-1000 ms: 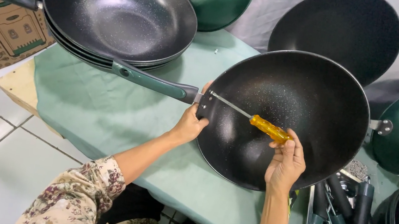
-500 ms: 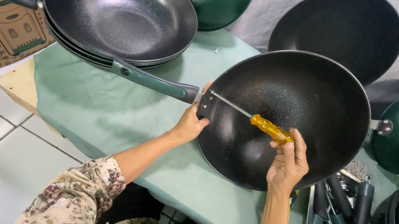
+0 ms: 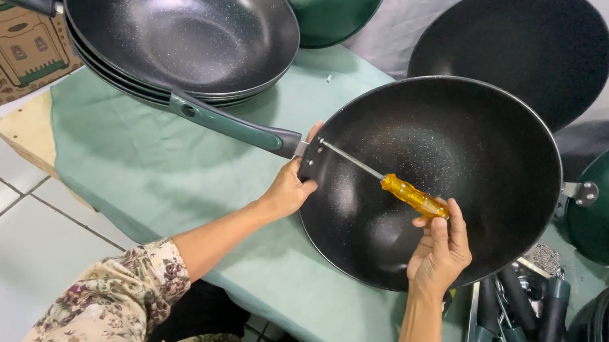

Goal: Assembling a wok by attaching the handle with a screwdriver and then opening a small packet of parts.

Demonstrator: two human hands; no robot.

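Inside black wok (image 3: 486, 142), right hand (image 3: 439, 251) on yellow-handled screwdriver (image 3: 413, 196).

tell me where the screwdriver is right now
In the head view, the yellow-handled screwdriver lies across the inside of the black wok, held by the right hand, tip at the handle joint beside the left hand.

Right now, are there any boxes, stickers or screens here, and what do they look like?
Cardboard box: far left, beside the table, under the stacked pan handles; brown, boxy, with green printed pictures and marks on its side.
No stickers, signs or screens show anywhere else.
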